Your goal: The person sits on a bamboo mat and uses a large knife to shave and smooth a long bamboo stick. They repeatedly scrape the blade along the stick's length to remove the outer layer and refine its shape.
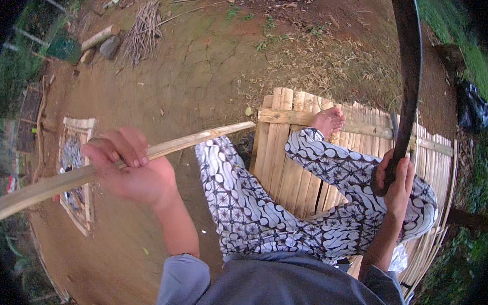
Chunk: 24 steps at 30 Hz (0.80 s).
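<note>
My left hand is closed round a long pale strip of split wood or bamboo. The strip slants from the far left up to the middle, its tip beside the slatted platform and above my left knee. In my right hand is a large dark machete, gripped by its handle. Its long, slightly curved blade points up and away from me, well apart from the strip. Patterned trousers cover my legs; my bare right foot rests on the platform.
I sit on a bamboo-slat platform with crosspieces. Wood shavings litter the dirt ahead. A wooden frame holding scraps lies at left. Farther off are a bundle of sticks, a grey stone and, at right, a black plastic bag.
</note>
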{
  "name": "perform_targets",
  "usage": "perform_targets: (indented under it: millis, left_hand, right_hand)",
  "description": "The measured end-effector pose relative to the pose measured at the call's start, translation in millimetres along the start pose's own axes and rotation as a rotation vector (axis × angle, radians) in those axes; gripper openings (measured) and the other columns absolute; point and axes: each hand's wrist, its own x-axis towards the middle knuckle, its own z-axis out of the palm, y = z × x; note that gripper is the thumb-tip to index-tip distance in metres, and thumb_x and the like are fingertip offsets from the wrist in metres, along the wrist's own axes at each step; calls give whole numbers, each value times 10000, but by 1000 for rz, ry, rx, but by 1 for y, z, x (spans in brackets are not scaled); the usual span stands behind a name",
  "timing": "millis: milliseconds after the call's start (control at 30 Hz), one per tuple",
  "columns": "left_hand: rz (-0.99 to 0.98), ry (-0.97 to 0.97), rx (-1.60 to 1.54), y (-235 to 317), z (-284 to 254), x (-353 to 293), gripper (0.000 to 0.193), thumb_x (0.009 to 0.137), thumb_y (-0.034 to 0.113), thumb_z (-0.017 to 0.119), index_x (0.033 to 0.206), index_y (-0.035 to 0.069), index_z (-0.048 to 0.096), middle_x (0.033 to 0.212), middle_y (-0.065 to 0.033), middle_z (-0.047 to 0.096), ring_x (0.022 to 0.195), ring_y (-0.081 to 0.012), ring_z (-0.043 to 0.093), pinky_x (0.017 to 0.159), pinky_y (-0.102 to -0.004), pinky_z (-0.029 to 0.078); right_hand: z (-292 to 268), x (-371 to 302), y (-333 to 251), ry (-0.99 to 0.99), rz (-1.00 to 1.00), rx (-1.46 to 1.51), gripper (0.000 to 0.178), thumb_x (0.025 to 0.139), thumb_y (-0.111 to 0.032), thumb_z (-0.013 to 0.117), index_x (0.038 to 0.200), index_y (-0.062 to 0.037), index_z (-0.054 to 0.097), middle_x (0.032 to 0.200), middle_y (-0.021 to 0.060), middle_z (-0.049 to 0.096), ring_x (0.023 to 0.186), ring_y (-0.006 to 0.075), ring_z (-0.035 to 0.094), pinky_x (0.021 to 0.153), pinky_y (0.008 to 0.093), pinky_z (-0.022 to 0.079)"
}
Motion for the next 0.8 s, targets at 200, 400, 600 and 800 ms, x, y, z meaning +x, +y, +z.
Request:
perform_targets:
  millis: [200,400,600,800]
  left_hand:
    - [-18,129,19,-8,-9,2,414,959,412,354,634,157,333,465,29,252,384,-77,204,404,-241,164]
    - [78,145,80,8,-9,7,467,944,491,288,621,156,330,480,21,257,383,-79,196,392,-246,148]
    - [60,128,-6,50,-25,10,525,889,590,299,621,144,368,495,12,297,371,-81,234,388,-235,165]
    - [258,133,-46,116,-63,13,606,792,701,365,568,140,411,505,12,346,374,-85,249,412,-251,205]
  right_hand:
    - [27,-9,-16,-92,8,-141,503,928,-489,389,782,-19,494,536,-16,432,417,53,373,380,200,262]
    - [44,-29,-47,-52,-120,-224,538,928,-507,363,724,-26,493,539,-10,440,426,58,384,384,207,266]
    - [48,-63,-72,15,-158,56,509,917,-498,399,812,-7,478,583,34,451,433,98,396,380,222,288]
    - [29,-80,-103,-104,-250,454,603,836,-639,423,776,-40,405,564,34,382,418,129,371,362,249,298]
